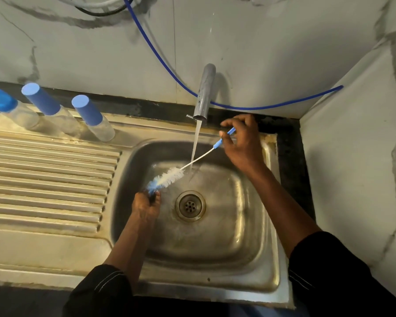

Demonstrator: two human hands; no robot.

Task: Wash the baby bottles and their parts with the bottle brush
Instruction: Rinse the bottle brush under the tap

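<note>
Two grips: right hand (242,143) pinches the bottle brush (172,176) handle, left hand (145,208) clasps fluffy bristles.

No word, brand, number or sign can be read anywhere in the view. The tap (204,92) bears a few small dark marks on its spout, too blurred to make out. The clear bodies and blue caps of the baby bottles (96,120) show no legible print.

Dim warm light, wide-angle warp, slight blur.
</note>
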